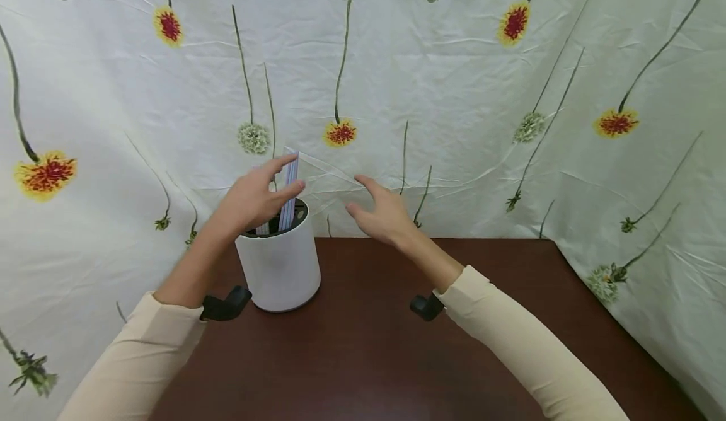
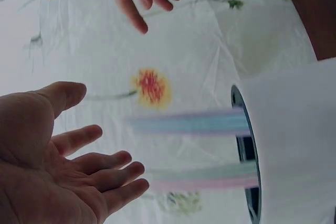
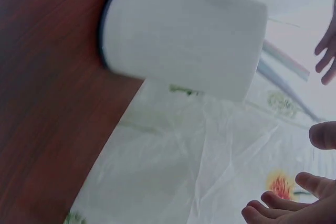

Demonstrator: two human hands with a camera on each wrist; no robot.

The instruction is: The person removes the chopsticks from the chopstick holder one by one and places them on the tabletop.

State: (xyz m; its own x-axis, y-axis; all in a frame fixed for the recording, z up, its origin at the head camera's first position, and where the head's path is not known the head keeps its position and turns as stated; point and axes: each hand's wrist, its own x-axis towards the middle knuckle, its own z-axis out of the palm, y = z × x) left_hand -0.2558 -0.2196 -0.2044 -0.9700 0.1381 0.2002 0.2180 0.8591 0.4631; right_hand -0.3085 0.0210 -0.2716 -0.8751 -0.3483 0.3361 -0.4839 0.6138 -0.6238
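**Hands at the cup, cards half in**

Left hand (image 1: 252, 197) hovers with relaxed fingers at the card stack's top, grip not evident. Right hand (image 1: 381, 213) is released, just beside. White cup (image 1: 280, 270) stands on the bench (image 1: 397, 345). Striped cards (image 1: 289, 191) stand upright inside, tops protruding; seating looks nearly done.

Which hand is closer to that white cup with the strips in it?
Left hand: right above the white cup, by the strips. Right hand hovers open beside it, apart.
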